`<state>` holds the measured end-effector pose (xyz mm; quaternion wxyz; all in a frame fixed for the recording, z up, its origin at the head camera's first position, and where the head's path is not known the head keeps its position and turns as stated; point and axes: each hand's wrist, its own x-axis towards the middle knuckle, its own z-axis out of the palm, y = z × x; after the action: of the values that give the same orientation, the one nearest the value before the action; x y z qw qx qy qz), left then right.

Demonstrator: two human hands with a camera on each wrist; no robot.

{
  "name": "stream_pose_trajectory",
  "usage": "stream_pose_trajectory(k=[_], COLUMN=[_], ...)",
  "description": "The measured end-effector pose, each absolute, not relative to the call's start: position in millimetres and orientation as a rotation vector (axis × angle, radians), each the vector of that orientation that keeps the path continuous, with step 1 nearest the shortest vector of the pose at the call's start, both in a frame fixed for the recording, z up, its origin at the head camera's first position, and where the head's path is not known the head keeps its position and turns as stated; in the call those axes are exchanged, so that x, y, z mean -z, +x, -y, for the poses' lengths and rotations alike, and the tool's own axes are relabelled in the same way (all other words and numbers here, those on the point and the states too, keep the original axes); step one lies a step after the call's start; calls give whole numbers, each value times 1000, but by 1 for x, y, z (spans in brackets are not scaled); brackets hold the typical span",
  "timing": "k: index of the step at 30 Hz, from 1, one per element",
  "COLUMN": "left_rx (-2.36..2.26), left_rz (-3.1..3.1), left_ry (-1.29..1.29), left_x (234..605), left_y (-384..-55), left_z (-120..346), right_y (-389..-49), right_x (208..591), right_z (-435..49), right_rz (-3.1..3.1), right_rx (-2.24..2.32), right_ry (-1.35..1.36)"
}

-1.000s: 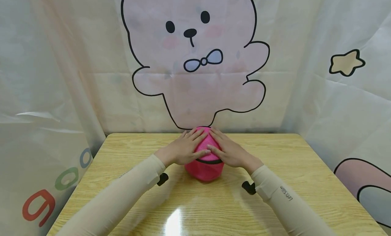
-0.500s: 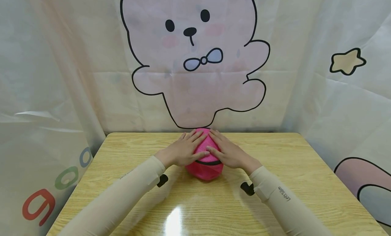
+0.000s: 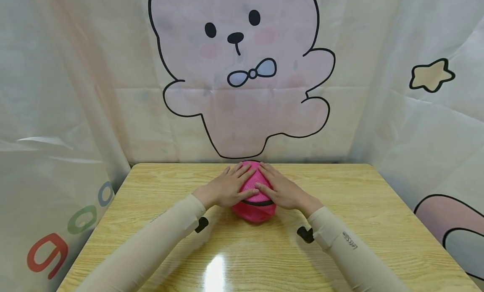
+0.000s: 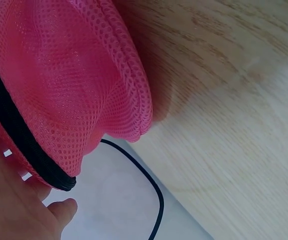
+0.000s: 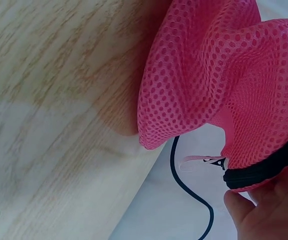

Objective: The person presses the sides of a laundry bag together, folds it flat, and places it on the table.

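A pink mesh zip pouch [image 3: 252, 213] stands upright near the far edge of the table, with a black zipper [image 3: 261, 203] curving across it. My left hand [image 3: 224, 189] lies on its left side, fingers straight and spread toward the top. On the opposite side, my right hand [image 3: 290, 192] rests with its fingers extended in the same way, its thumb close to the left one. In the left wrist view the pouch's mesh wall [image 4: 78, 85] is creased. The right wrist view shows a pale zipper pull [image 5: 216, 161] hanging at the zipper's end.
The wooden table [image 3: 242, 258] has its far edge just behind the pouch. A white curtain [image 3: 113, 73] printed with a bear surrounds the back and sides. A black cord [image 5: 196, 197] hangs beyond the table edge.
The pouch's top has sunk slightly, and both hands have come down a little with it. Their hold on its two sides looks the same.
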<state>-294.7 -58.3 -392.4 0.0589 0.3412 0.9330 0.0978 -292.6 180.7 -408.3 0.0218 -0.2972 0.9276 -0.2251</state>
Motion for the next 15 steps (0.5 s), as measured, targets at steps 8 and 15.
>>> stream_pose_trajectory(k=[8,15], left_rx=[-294,-313], left_rz=[-2817,-2809], left_ry=[1012,1006], left_x=[399,403], left_y=[-296,-296], left_z=[58,58], right_y=[-292,-291], right_x=[411,415], right_z=[-179,-179], right_rz=[-2849,-2851], right_rx=[687,680], right_ry=[-879,-883])
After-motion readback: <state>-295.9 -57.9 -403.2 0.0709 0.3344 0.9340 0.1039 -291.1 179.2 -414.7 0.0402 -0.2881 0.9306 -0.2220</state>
